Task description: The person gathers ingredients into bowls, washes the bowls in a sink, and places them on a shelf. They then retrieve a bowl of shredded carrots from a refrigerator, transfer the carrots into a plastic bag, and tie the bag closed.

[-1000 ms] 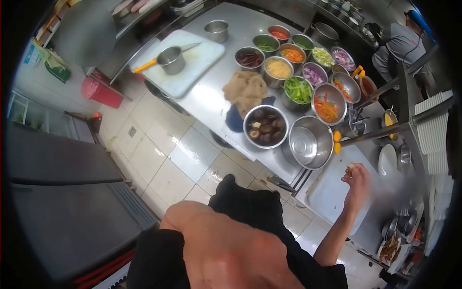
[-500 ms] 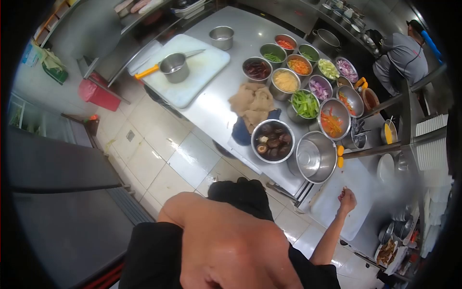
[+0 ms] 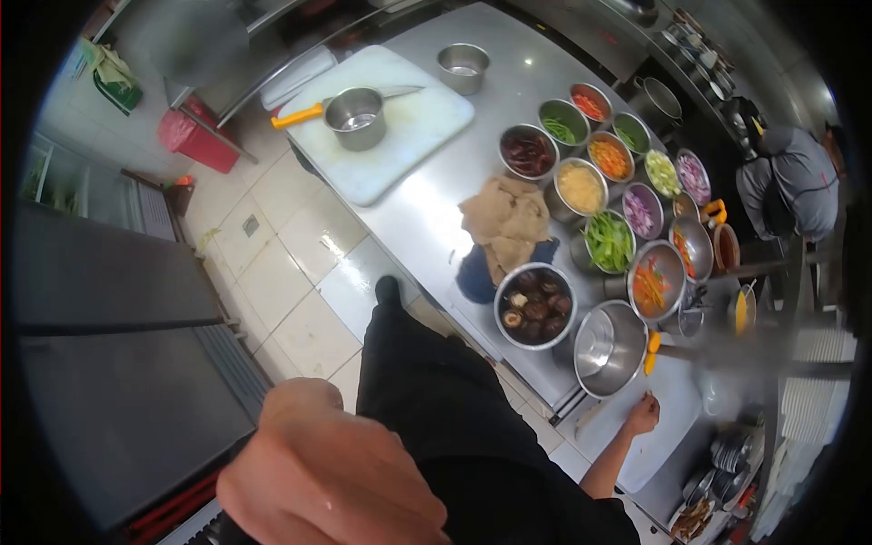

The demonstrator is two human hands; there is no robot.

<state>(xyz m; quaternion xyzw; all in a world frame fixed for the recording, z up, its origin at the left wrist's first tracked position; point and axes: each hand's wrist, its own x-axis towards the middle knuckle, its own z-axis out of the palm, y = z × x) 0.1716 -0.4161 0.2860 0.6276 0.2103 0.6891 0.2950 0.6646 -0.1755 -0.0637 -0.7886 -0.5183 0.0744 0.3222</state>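
Very close to the camera, my left hand (image 3: 331, 477) fills the lower left, its fingers curled in; whatever it may hold is hidden. My right hand (image 3: 644, 414) reaches over a white cutting board (image 3: 627, 457) at the right, fingers pinched together around something too small to name. Just above it stands a wide steel pot (image 3: 595, 350) with nothing visible inside. Beside that pot is a steel bowl of dark mushrooms (image 3: 543, 309). A brown cloth (image 3: 504, 216) lies crumpled behind the mushrooms.
A yellow-handled knife (image 3: 297, 116) and small steel pot (image 3: 354, 118) rest on another cutting board (image 3: 368, 177). Several containers of cut vegetables (image 3: 609, 241) crowd the counter. A person (image 3: 790, 182) bends at the far right. Stacked plates (image 3: 822, 400) stand right, a red bin (image 3: 198, 136) left.
My left hand has moved left in view, uncovering a dark-trousered leg and shoe. The counter and its contents have shifted right in view. My right hand stays over the board, slightly lower in view.
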